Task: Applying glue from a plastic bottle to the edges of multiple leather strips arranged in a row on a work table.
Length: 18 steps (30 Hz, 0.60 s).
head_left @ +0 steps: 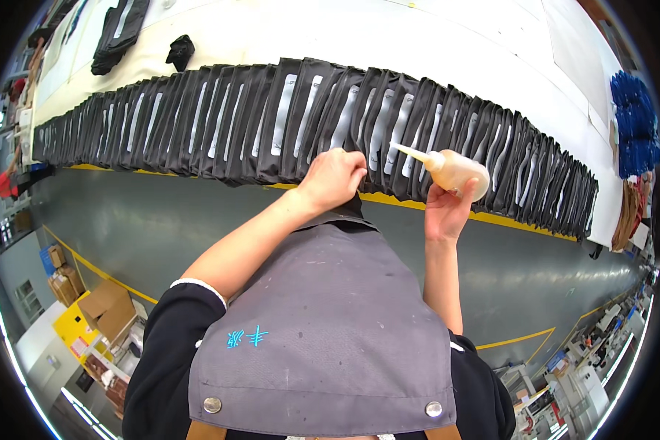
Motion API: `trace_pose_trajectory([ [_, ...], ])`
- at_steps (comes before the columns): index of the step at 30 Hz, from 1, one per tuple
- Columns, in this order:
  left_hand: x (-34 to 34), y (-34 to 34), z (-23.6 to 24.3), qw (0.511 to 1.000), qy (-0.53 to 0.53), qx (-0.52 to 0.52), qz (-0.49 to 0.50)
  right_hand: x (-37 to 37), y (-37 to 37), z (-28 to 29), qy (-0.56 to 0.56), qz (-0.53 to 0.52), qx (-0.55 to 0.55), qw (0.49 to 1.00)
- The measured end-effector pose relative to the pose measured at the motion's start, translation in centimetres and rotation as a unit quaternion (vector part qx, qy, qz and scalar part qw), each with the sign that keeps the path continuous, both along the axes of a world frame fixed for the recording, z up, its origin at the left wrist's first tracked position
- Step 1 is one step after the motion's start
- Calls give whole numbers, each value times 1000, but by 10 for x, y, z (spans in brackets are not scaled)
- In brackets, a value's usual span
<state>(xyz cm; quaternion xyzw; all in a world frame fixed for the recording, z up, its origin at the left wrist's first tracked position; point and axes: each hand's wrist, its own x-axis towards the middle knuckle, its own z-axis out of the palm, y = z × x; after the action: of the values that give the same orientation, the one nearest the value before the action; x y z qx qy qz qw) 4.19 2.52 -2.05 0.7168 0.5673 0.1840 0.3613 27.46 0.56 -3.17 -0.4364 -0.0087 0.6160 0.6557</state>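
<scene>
Head view. Left hand [333,178]: at the near edge of the row of dark fabric pieces [262,110], back of the hand up, fingers curled in together; whether they pinch a piece cannot be told, as the fingertips are hidden. Right hand [446,216]: closed around the lower part of a squeeze bottle [458,174], to the right of the left hand. Bottle is pale and translucent, tilted on its side above the front of the row; its tapered nozzle [411,152] points left and slightly away from the wearer. Contact between nozzle tip and fabric: cannot tell.

Dark pieces overlap in a long row across a white table [433,44], many showing a pale strip [284,117]. Beyond the row, at upper left: a folded dark stack [117,40] and, nearer the row, a small crumpled black piece [180,53]. Far right: a blue bundle [633,125]. Wearer has a grey apron [330,315] on. Lower left: an open cardboard box [110,308].
</scene>
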Motion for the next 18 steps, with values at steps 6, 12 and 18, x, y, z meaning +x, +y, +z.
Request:
trace_pose_trajectory([
  [6,-10,26,-4,960,-79,-253,95,-5,-34,7,-194,24,47,980],
  [12,-4,29,-3,966,-58,-240,77,-12,-63,-1,-361,30,84,928],
  [18,-1,28,-6,973,-38,-209,91,-32,-64,14,-425,19,90,901],
])
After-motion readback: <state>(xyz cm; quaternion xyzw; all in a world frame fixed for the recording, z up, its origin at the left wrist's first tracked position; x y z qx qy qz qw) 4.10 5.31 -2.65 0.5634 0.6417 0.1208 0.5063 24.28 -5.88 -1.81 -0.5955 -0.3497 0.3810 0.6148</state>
